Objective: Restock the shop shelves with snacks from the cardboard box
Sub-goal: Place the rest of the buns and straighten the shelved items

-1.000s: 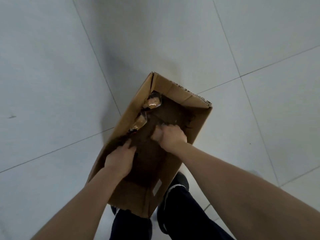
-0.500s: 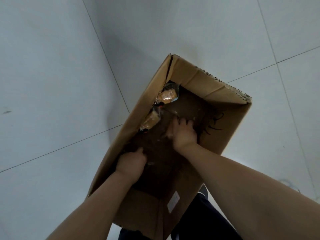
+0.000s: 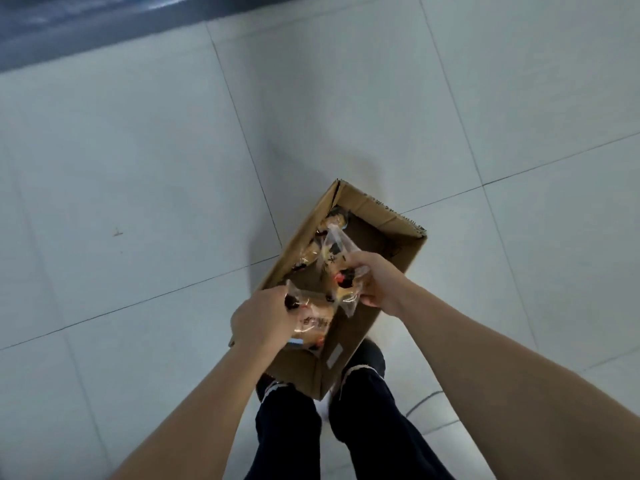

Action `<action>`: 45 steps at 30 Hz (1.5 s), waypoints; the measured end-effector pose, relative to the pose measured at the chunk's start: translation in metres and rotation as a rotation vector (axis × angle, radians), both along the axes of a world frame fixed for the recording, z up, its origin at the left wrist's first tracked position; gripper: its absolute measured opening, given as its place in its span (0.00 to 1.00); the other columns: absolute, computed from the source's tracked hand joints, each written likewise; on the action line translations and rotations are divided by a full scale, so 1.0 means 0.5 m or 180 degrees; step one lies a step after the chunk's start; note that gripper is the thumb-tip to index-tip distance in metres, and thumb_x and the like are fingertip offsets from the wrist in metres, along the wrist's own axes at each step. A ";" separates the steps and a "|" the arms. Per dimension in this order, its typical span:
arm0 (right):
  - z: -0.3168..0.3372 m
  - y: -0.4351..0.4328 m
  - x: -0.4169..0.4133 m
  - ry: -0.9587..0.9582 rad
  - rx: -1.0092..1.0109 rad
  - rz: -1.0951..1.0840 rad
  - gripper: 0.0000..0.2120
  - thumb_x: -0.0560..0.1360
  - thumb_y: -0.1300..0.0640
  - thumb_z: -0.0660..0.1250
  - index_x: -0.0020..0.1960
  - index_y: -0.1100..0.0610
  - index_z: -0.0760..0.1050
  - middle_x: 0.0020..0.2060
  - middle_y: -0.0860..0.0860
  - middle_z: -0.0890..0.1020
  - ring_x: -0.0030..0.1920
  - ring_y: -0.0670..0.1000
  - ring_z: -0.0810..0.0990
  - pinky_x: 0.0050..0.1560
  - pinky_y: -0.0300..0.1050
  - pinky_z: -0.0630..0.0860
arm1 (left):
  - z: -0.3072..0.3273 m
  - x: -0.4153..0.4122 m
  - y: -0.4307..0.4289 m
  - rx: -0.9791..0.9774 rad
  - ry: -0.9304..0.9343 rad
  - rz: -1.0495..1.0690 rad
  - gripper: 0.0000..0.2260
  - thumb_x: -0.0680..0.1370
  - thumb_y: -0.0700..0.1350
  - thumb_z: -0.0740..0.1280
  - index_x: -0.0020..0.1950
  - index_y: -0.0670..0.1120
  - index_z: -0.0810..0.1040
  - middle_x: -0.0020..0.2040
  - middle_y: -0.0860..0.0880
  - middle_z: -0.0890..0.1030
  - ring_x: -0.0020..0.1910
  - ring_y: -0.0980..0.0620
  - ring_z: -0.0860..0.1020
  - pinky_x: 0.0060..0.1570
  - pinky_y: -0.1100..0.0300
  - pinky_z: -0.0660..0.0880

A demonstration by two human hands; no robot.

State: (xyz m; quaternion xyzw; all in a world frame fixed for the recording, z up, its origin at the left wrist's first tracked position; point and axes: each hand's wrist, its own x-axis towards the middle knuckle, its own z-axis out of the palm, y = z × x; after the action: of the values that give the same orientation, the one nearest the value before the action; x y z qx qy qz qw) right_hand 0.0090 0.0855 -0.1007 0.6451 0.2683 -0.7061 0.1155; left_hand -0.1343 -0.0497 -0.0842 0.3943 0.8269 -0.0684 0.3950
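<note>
An open brown cardboard box (image 3: 384,220) stands on the tiled floor in front of my feet. My left hand (image 3: 261,322) grips a clear-wrapped snack packet (image 3: 313,322) above the box's near end. My right hand (image 3: 375,280) grips another clear snack packet (image 3: 337,252), held above the middle of the box. Two more packets (image 3: 334,220) lie against the box's left inner wall at its far end. The rest of the box bottom looks bare and dark.
Pale floor tiles (image 3: 138,202) surround the box on all sides. A dark strip (image 3: 69,26) runs along the top left edge of the view. My legs in dark trousers (image 3: 363,420) stand just behind the box.
Both hands were down inside the box; now each is raised out of it holding a snack packet. The view has pulled back and up, so the box looks smaller.
</note>
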 end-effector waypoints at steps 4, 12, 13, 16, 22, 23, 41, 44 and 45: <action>0.142 -0.002 -0.017 0.0299 0.0117 -0.0183 0.21 0.73 0.53 0.63 0.64 0.56 0.71 0.55 0.56 0.82 0.56 0.57 0.80 0.55 0.50 0.72 | 0.127 -0.059 -0.027 -0.0089 -0.0174 0.0630 0.14 0.74 0.63 0.63 0.46 0.53 0.73 0.37 0.55 0.78 0.41 0.52 0.79 0.39 0.60 0.74; 0.461 0.019 -0.129 0.1589 -0.0218 -0.0166 0.26 0.64 0.54 0.64 0.61 0.59 0.73 0.55 0.59 0.80 0.57 0.61 0.78 0.62 0.61 0.71 | 0.406 -0.176 -0.091 0.0630 -0.1375 0.2633 0.09 0.74 0.50 0.73 0.46 0.45 0.77 0.46 0.45 0.81 0.48 0.45 0.79 0.46 0.55 0.72; 0.495 0.021 -0.151 0.1642 -0.0157 -0.0122 0.24 0.63 0.54 0.66 0.58 0.59 0.75 0.52 0.59 0.81 0.53 0.60 0.78 0.60 0.58 0.72 | 0.441 -0.188 -0.099 0.0745 -0.1386 0.2665 0.08 0.74 0.48 0.73 0.47 0.46 0.77 0.47 0.46 0.81 0.49 0.46 0.78 0.46 0.56 0.72; 0.597 0.022 -0.217 0.1563 0.0029 0.0071 0.22 0.57 0.54 0.71 0.50 0.60 0.80 0.46 0.58 0.78 0.43 0.56 0.75 0.47 0.49 0.70 | 0.551 -0.213 -0.122 0.1087 -0.1494 0.2678 0.10 0.75 0.45 0.73 0.54 0.49 0.78 0.51 0.50 0.79 0.49 0.53 0.76 0.44 0.64 0.70; 0.778 -0.028 -0.329 0.1232 0.0453 0.1717 0.18 0.62 0.46 0.67 0.47 0.55 0.72 0.56 0.56 0.77 0.54 0.53 0.76 0.58 0.48 0.71 | 0.752 -0.242 -0.177 0.1731 -0.1706 0.2487 0.06 0.68 0.43 0.77 0.41 0.48 0.81 0.47 0.53 0.82 0.49 0.57 0.79 0.51 0.59 0.70; 0.809 -0.043 -0.341 0.1163 0.0547 0.2038 0.18 0.68 0.43 0.65 0.49 0.56 0.72 0.63 0.56 0.77 0.60 0.54 0.76 0.66 0.51 0.69 | 0.782 -0.243 -0.188 0.1807 -0.1637 0.2439 0.06 0.67 0.42 0.77 0.40 0.48 0.81 0.52 0.56 0.81 0.52 0.60 0.77 0.54 0.59 0.68; 1.147 -0.422 -0.503 0.2628 0.0417 0.3106 0.28 0.64 0.35 0.72 0.55 0.53 0.76 0.47 0.53 0.83 0.49 0.53 0.80 0.55 0.47 0.75 | 1.127 -0.184 -0.609 0.3912 -0.1495 0.4659 0.23 0.65 0.47 0.79 0.53 0.35 0.82 0.54 0.30 0.79 0.50 0.38 0.76 0.53 0.43 0.70; 1.203 -0.540 -0.520 0.3108 0.0492 0.3439 0.19 0.70 0.43 0.73 0.57 0.49 0.76 0.52 0.50 0.84 0.56 0.52 0.81 0.64 0.54 0.73 | 1.175 -0.174 -0.689 0.4381 -0.1265 0.5033 0.09 0.71 0.42 0.74 0.45 0.36 0.82 0.44 0.35 0.83 0.40 0.41 0.83 0.43 0.51 0.79; 1.223 -0.581 -0.523 0.3219 0.0530 0.3552 0.18 0.70 0.46 0.73 0.57 0.48 0.75 0.54 0.51 0.83 0.56 0.52 0.81 0.63 0.54 0.75 | 1.192 -0.170 -0.713 0.4525 -0.1162 0.5122 0.07 0.73 0.40 0.71 0.45 0.35 0.82 0.43 0.37 0.84 0.37 0.42 0.83 0.39 0.53 0.80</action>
State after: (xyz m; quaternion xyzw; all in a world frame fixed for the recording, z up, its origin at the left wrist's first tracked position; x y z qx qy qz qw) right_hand -0.2525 -0.2049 0.5108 0.0177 0.6278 -0.7301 0.2695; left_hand -0.2191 -0.4062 0.5117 -0.1201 0.6223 0.7638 0.1225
